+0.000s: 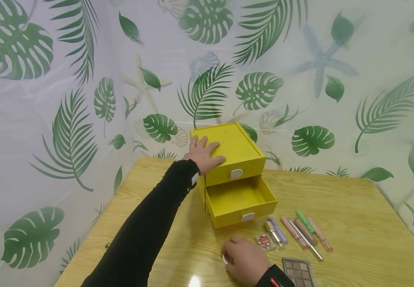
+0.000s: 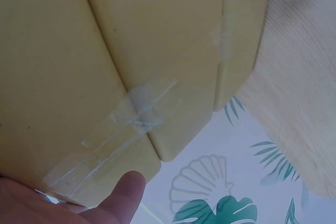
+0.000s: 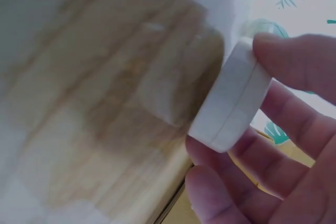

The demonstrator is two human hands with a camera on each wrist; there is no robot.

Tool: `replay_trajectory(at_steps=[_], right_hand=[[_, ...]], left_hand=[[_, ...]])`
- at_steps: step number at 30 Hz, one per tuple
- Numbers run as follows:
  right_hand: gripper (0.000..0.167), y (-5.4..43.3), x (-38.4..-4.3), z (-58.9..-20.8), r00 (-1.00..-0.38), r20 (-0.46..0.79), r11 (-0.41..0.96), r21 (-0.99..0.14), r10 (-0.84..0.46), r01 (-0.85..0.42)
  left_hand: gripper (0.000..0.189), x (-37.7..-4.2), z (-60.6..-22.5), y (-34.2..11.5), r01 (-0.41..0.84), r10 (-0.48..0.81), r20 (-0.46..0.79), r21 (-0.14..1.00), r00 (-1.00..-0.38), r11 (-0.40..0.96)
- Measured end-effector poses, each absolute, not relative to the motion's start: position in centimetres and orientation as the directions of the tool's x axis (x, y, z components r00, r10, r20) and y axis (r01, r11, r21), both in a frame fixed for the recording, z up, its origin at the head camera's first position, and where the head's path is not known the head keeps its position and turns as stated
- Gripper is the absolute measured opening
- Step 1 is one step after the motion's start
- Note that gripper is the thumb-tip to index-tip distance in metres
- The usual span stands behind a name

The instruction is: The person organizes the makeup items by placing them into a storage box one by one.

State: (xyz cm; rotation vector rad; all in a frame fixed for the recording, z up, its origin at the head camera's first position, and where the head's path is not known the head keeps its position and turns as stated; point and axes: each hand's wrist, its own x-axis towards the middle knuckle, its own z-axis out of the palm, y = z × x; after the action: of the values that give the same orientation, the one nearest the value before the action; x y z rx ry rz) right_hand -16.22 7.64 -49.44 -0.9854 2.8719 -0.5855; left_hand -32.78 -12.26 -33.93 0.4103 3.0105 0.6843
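My left hand (image 1: 202,154) rests with spread fingers on the top of a yellow two-drawer box (image 1: 228,139), at its left edge. The lower drawer (image 1: 240,193) of this box is pulled out and bare inside, while the upper one is closed. Strips of clear tape (image 2: 139,114) cross the box's side in the left wrist view. Low over the wooden table, in front of the box, my right hand (image 1: 247,259) grips a small white round case (image 3: 233,100) with a seam round its side. Thumb and fingers pinch it by the edge; in the head view the hand hides most of it.
Right of my right hand lie a red blush compact (image 1: 265,241), a lipstick tube (image 1: 273,233), a purple tube (image 1: 278,230), several slim pink, silver, brown and green (image 1: 305,220) tubes, and an eyeshadow palette (image 1: 297,272). A leaf-patterned sheet (image 1: 207,59) hangs behind the table (image 1: 357,223).
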Motion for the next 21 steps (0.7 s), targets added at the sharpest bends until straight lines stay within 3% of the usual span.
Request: replay_trajectory(at_steps=[6, 11, 21], right_hand=[[0.011, 8.0, -16.3, -48.9, -0.755, 0.076, 0.657, -0.441, -0.652, -0.612], [0.019, 8.3, -16.1, -46.0, -0.752, 0.077, 0.622, -0.509, -0.655, -0.594], [0.024, 9.5, -17.3, -40.5, -0.74, 0.404, 0.547, -0.501, -0.537, -0.67]], left_hand=[[0.069, -32.6, -33.8, -12.3, 0.25, 0.261, 0.033, 0.425, -0.965, 0.87], [0.069, -32.6, -33.8, -12.3, 0.255, 0.264, 0.038, 0.421, -0.964, 0.87], [0.069, -32.1, -33.7, -12.2, 0.256, 0.261, 0.045, 0.42, -0.964, 0.871]])
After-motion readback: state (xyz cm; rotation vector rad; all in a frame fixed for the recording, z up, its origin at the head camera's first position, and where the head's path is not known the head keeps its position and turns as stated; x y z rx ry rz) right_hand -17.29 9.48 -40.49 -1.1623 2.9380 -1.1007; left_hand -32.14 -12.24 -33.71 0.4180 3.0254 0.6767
